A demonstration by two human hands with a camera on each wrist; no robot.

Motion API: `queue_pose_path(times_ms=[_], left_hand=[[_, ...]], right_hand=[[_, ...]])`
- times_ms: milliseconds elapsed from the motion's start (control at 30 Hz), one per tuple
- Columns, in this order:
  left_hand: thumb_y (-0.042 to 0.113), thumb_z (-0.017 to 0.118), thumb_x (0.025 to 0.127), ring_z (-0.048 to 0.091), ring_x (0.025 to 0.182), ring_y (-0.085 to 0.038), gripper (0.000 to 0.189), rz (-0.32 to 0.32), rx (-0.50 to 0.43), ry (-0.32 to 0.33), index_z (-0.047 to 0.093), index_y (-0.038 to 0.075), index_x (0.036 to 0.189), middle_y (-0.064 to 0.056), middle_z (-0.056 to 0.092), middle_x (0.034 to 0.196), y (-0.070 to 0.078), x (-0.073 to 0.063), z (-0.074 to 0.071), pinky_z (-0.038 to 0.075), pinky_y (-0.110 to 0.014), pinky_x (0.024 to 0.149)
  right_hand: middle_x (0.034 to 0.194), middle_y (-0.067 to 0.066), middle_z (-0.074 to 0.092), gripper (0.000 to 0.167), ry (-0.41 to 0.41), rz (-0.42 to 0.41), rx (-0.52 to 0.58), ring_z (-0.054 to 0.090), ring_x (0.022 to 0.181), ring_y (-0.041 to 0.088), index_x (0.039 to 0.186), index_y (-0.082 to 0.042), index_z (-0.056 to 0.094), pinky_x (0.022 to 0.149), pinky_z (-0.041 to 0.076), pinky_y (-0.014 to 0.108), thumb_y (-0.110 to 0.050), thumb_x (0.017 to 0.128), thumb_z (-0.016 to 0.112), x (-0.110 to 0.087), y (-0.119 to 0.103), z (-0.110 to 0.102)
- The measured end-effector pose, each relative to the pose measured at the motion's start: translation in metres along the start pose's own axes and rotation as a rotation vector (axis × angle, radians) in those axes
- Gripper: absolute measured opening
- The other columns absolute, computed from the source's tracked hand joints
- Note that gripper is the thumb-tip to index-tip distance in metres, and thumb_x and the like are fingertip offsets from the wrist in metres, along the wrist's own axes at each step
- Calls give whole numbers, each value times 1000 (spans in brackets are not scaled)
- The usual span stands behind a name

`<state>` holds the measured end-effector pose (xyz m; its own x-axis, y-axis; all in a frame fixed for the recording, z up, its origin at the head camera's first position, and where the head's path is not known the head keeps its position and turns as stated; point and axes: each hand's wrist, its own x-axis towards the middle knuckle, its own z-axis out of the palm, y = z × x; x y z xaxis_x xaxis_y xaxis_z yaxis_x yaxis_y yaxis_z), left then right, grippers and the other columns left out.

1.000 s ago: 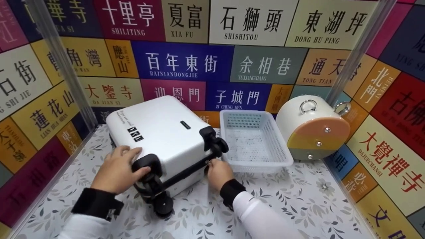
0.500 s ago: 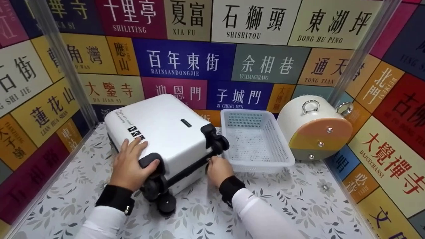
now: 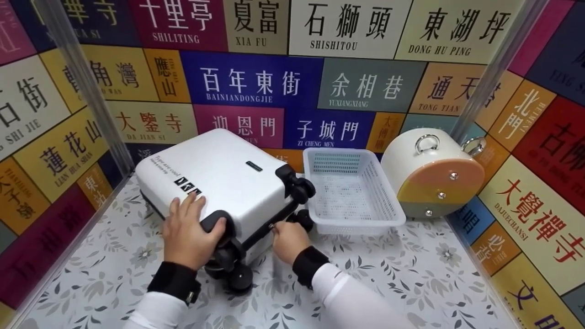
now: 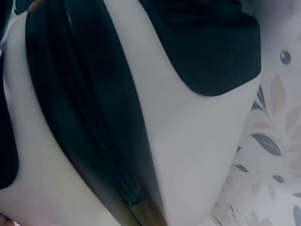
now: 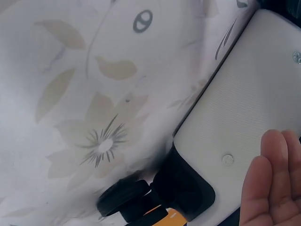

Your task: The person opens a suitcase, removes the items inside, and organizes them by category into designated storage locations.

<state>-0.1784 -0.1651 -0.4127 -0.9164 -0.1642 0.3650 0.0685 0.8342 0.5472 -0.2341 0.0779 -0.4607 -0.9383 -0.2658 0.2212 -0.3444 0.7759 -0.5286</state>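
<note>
A small white hard-shell suitcase (image 3: 228, 169) lies flat with its wheeled end facing me. My left hand (image 3: 189, 235) rests on its near left corner, fingers spread over the top and thumb against the black corner guard (image 3: 218, 224). At the black zipper band along the wheeled end, my right hand (image 3: 291, 241) pinches a small metal zipper pull (image 3: 272, 225), mostly hidden by the fingers. The left wrist view shows the zipper band (image 4: 101, 117) close up. In the right wrist view, the right hand's fingers (image 5: 277, 183) are beside the lower white shell.
Right of the suitcase stands a white perforated plastic basket (image 3: 354, 224). Beyond it is a rounded cream box (image 3: 432, 176) with a striped front and metal rings. Black wheels (image 3: 240, 278) stick out toward me. A leaf-patterned cloth (image 3: 365, 274) covers the surface; sign-printed walls enclose it.
My right hand has moved left along the zipper band with the pull. My left hand has shifted right and farther onto the suitcase corner. The suitcase has turned slightly.
</note>
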Motion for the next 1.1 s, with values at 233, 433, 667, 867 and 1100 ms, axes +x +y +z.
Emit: queue_pose_path(times_ms=[233,433,667,867,1100], left_hand=[[47,74,93,11,161,-54,90,153,38,-201,37,7,165,-20,25,175,-2,-5,-22,7,-78,125],[37,91,79,16,160,-55,102,324,126,-310,40,18,165,-14,32,174,-19,10,-45,11,-80,122],[48,91,78,25,161,-43,102,330,157,-227,43,22,164,-8,38,172,-25,6,-28,20,-74,123],[47,87,84,25,160,-43,96,305,153,-176,41,20,164,-11,37,171,-20,-3,-15,19,-74,122],[46,85,85,23,161,-43,93,267,159,-149,42,18,163,-14,36,171,-14,-9,-7,17,-75,123]], right_hand=[[85,11,79,22,44,12,-1,76,78,32,95,-4,78,75,61,49,-13,104,61,9,8,-2],[82,11,78,24,76,-31,1,76,80,34,84,-5,74,73,61,49,-11,103,60,9,11,-3],[83,11,78,24,68,3,19,75,77,33,85,-5,75,71,60,49,-10,102,59,8,12,-5],[81,9,77,21,46,21,45,73,73,28,90,-6,77,68,59,44,-12,103,61,6,15,-4],[82,7,77,21,6,-7,36,72,74,23,93,-6,78,69,58,38,-12,103,61,-1,15,-3]])
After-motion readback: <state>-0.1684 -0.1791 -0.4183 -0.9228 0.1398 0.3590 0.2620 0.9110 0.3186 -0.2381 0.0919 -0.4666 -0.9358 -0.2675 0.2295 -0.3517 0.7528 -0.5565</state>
